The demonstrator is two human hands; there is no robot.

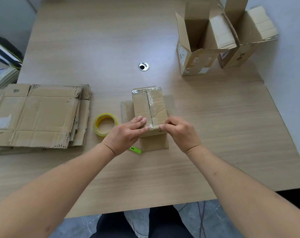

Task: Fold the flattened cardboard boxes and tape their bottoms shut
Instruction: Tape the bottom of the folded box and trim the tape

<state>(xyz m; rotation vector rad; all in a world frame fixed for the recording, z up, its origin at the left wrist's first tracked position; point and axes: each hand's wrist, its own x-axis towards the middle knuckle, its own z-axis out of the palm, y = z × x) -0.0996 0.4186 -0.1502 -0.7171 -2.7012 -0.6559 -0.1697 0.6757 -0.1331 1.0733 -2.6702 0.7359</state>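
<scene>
At the centre of the frame a folded cardboard box [149, 109] is stood bottom-up on the tabletop [214, 134], its lower flaps splayed out flat around it. A strip of clear tape [150, 107] is laid along the seam between the two closed bottom flaps. The left hand [127, 133] is held flat, its straight fingers pressed on the near end of the left flap just beside the seam. The right hand [178, 131] is curled, and its fingertips are pinched at the near edge of the box where the tape end is turned over; whether the tape itself is gripped cannot be told.

A yellow tape roll [105, 124] is lying just left of the box, and a green cutter [135, 149] is partly hidden under the left wrist. A stack of flattened boxes [37, 115] is kept at the left of the frame, and two finished boxes [214, 40] are stood open-side up at the upper right.

From here the tape end could be creased or left unstuck if it is not smoothed down the side wall. The seam could spring apart if pressure from the left hand is released early. The cutter could be knocked off by the left forearm.
</scene>
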